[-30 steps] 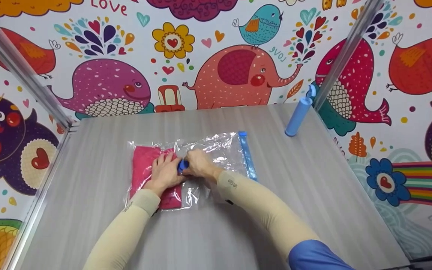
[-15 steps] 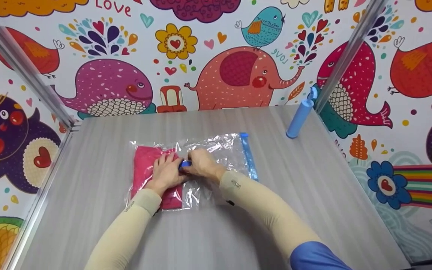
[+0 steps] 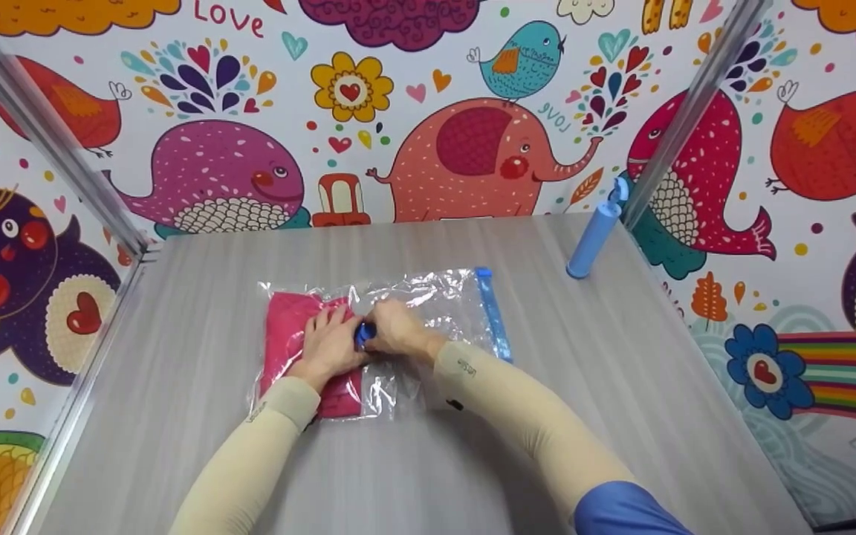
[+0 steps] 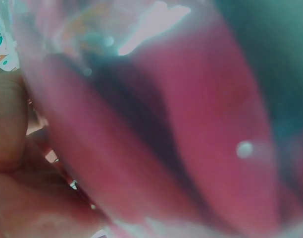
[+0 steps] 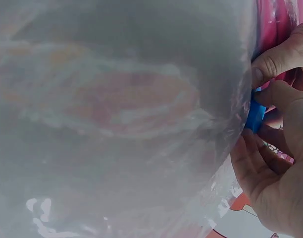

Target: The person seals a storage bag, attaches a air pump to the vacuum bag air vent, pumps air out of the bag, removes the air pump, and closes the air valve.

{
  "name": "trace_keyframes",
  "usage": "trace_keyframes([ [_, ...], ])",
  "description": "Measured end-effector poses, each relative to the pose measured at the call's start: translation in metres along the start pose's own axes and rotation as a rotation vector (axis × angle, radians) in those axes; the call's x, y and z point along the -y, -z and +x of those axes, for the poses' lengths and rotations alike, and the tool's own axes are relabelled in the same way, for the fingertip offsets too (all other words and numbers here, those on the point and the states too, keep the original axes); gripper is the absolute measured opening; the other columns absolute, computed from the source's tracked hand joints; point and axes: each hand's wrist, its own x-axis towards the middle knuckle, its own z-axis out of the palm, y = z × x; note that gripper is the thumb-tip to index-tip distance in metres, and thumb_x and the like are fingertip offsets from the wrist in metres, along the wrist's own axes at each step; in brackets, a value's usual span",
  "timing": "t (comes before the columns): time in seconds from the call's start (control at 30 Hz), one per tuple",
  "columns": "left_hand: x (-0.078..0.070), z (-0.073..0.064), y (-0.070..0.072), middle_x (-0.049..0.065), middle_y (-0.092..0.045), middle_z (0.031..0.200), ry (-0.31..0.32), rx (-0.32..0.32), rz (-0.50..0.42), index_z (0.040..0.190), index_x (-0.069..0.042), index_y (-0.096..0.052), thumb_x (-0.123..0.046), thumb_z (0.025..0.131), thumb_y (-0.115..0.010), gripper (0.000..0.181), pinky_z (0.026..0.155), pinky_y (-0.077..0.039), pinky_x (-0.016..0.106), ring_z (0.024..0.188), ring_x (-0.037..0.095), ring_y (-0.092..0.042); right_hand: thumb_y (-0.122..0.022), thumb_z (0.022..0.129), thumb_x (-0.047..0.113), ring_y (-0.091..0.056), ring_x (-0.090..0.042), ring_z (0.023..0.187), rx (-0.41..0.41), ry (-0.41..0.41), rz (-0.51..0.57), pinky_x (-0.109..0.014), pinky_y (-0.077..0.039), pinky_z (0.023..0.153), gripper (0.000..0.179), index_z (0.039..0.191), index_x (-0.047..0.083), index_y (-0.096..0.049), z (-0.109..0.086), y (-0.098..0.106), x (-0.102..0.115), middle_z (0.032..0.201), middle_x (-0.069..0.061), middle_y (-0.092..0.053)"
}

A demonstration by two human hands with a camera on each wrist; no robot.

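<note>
Bag (image 3: 449,321) lies across the middle of the table (image 3: 175,334), its zip (image 3: 494,316) towards the right edge and the pink cloth (image 3: 283,319) inside towards the left. Left hand (image 3: 330,343) rests on the cloth end, fingers spread, probably because its weight stops the film sliding. Right hand (image 3: 397,325) pinches the blue cap (image 3: 364,336) where cloth gives way to bare film, presumably since fingertips suit so small a part. Pump (image 3: 594,239) stands near the far right corner, apparently parked clear of both arms.
</note>
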Motion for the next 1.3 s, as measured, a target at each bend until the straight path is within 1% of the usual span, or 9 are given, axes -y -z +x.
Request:
trace_keyframes([
  [0.17, 0.006, 0.004, -0.007, 0.029, -0.046, 0.173, -0.01, -0.011, -0.006, 0.155, -0.007, -0.064, -0.043, 0.086, -0.089, 0.082, 0.133, -0.029, 0.075, 0.162, 0.059, -0.036, -0.09, 0.09, 0.029, -0.078, -0.023, 0.091, 0.034, 0.065, -0.105, -0.038, -0.067, 0.082, 0.025, 0.109, 0.014, -0.087, -0.009, 0.016, 0.009, 0.099, -0.006, -0.084],
  [0.3, 0.012, 0.007, -0.012, 0.029, -0.047, 0.173, -0.018, -0.012, 0.001, 0.157, -0.008, -0.063, -0.042, 0.086, -0.089, 0.083, 0.133, -0.029, 0.077, 0.162, 0.059, -0.036, -0.088, 0.092, 0.032, -0.08, -0.023, 0.098, 0.055, 0.045, -0.105, -0.035, -0.067, 0.089, 0.03, 0.116, 0.014, -0.085, -0.014, 0.023, 0.014, 0.105, -0.006, -0.085],
  [0.53, 0.008, 0.004, -0.007, 0.031, -0.044, 0.174, -0.009, -0.001, -0.01, 0.157, -0.007, -0.062, -0.036, 0.086, -0.089, 0.081, 0.135, -0.026, 0.077, 0.163, 0.061, -0.033, -0.087, 0.091, 0.044, -0.069, -0.014, 0.078, -0.037, -0.076, 0.001, -0.027, -0.063, 0.073, 0.035, 0.102, 0.01, -0.082, -0.018, 0.02, 0.019, 0.094, -0.004, -0.083],
  [0.67, 0.01, 0.004, -0.009, 0.032, -0.045, 0.174, -0.017, -0.015, -0.026, 0.156, -0.007, -0.063, -0.039, 0.085, -0.09, 0.082, 0.135, -0.026, 0.077, 0.163, 0.062, -0.034, -0.085, 0.095, 0.044, -0.071, -0.015, 0.073, -0.03, -0.145, 0.009, -0.03, -0.064, 0.068, 0.035, 0.095, 0.01, -0.08, -0.016, 0.016, 0.019, 0.088, -0.004, -0.081],
  [0.83, 0.009, 0.003, -0.01, 0.032, -0.046, 0.173, -0.023, -0.023, -0.026, 0.155, -0.008, -0.064, -0.039, 0.084, -0.088, 0.081, 0.133, -0.027, 0.078, 0.162, 0.061, -0.035, -0.084, 0.093, 0.049, -0.074, -0.018, 0.073, -0.069, -0.123, -0.071, -0.037, -0.065, 0.065, 0.034, 0.088, 0.016, -0.078, 0.013, -0.031, -0.013, 0.083, -0.001, -0.079],
  [0.9, 0.007, 0.003, -0.009, 0.031, -0.046, 0.173, -0.015, -0.015, -0.023, 0.155, -0.008, -0.064, -0.038, 0.084, -0.087, 0.081, 0.133, -0.027, 0.077, 0.162, 0.06, -0.035, -0.083, 0.092, 0.048, -0.072, -0.016, 0.07, -0.08, -0.098, -0.099, -0.034, -0.062, 0.06, 0.031, 0.086, 0.018, -0.076, 0.024, -0.046, -0.024, 0.081, 0.0, -0.077],
  [1.0, 0.003, 0.001, -0.004, 0.031, -0.047, 0.173, -0.007, -0.012, -0.01, 0.154, -0.007, -0.065, -0.036, 0.083, -0.088, 0.08, 0.133, -0.028, 0.076, 0.161, 0.06, -0.036, -0.083, 0.092, 0.043, -0.068, -0.013, 0.067, -0.037, -0.066, -0.088, -0.029, -0.057, 0.057, 0.028, 0.088, 0.017, -0.075, 0.028, -0.046, -0.026, 0.081, 0.001, -0.076],
  [1.1, -0.002, -0.002, 0.002, 0.029, -0.048, 0.173, -0.002, -0.009, 0.014, 0.155, -0.008, -0.065, -0.037, 0.085, -0.089, 0.079, 0.133, -0.03, 0.074, 0.161, 0.057, -0.038, -0.086, 0.09, 0.042, -0.068, -0.012, 0.071, -0.011, -0.03, -0.102, -0.026, -0.059, 0.06, 0.025, 0.092, 0.018, -0.078, 0.033, -0.048, -0.029, 0.084, 0.002, -0.078],
  [1.3, -0.004, -0.005, 0.004, 0.03, -0.05, 0.171, -0.012, -0.028, 0.028, 0.153, -0.008, -0.066, -0.041, 0.085, -0.089, 0.078, 0.132, -0.032, 0.074, 0.159, 0.058, -0.041, -0.089, 0.084, 0.031, -0.078, -0.021, 0.085, 0.0, 0.018, -0.152, -0.038, -0.069, 0.078, 0.023, 0.1, 0.016, -0.081, 0.027, -0.038, -0.019, 0.095, -0.004, -0.082],
])
